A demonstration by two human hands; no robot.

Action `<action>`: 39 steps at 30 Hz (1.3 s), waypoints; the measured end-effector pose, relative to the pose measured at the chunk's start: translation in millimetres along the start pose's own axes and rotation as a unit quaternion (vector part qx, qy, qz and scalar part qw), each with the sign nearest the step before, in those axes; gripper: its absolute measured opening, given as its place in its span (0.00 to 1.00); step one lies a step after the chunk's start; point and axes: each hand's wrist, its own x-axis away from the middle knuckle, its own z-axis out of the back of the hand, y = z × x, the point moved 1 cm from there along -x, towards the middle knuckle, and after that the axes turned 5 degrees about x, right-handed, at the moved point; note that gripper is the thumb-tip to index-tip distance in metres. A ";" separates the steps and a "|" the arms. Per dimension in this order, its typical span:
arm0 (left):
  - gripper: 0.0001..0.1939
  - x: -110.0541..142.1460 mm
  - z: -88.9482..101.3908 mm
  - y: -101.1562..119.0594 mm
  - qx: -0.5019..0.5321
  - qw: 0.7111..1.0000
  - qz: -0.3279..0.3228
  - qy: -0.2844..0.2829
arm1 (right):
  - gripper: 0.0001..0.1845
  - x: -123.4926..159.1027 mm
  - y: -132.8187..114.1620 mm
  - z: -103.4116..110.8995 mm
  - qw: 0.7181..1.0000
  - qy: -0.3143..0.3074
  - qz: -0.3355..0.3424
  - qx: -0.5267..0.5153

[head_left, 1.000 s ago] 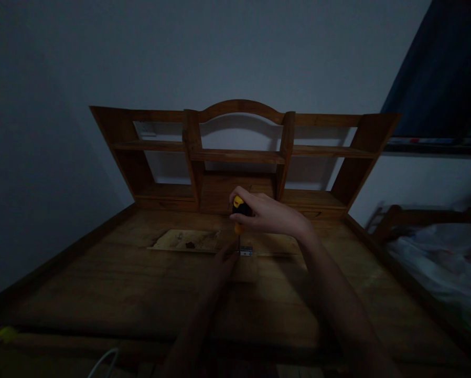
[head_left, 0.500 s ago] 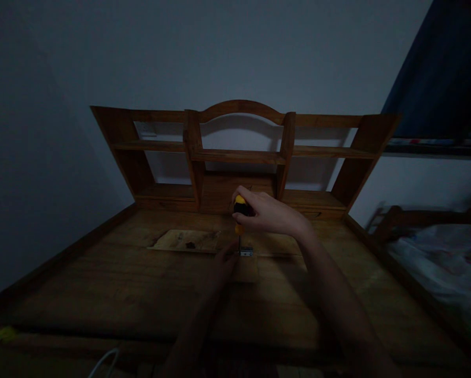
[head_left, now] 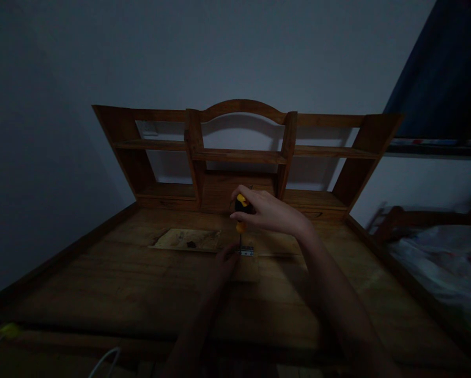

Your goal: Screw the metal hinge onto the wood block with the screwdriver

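Note:
My right hand (head_left: 269, 212) is closed round the yellow and black handle of a screwdriver (head_left: 241, 210), held upright with its tip down on a small metal hinge (head_left: 246, 251). The hinge sits on a flat wooden piece (head_left: 247, 265) lying on the wooden desk (head_left: 141, 283). My left hand (head_left: 225, 262) rests in shadow on the desk, its fingertips pinched at the screwdriver's shaft just beside the hinge. The room is dim and the left fingers are hard to make out.
A wooden hutch (head_left: 243, 152) with shelves stands at the back of the desk against a pale wall. A lighter worn patch (head_left: 188, 239) marks the desk left of the hinge. A bed with pale bedding (head_left: 440, 262) lies to the right. A white cable (head_left: 102, 359) curls at the front edge.
My right hand has turned slightly on the screwdriver handle; the view has shifted a little. The left hand stays by the hinge.

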 end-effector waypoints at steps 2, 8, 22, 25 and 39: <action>0.18 -0.3 -0.2 0.1 0.004 1.000 -0.002 -0.006 | 0.18 0.3 -0.5 1.6 1.000 0.001 0.023 -0.007; 0.19 0.4 -1.0 0.9 0.013 1.000 -0.006 -0.015 | 0.16 0.3 -0.2 2.3 0.999 -0.001 0.037 -0.018; 0.19 3.0 -1.2 6.7 0.003 1.000 -0.014 -0.006 | 0.12 -0.3 -2.3 3.2 0.999 0.003 0.040 -0.024; 0.19 2.2 -1.4 4.7 0.004 1.000 -0.003 -0.002 | 0.14 0.6 -3.9 4.5 0.999 -0.006 0.039 -0.024; 0.18 8.9 -2.7 19.7 -0.035 0.999 0.022 0.009 | 0.18 -0.1 -4.0 0.6 1.000 0.005 -0.007 0.023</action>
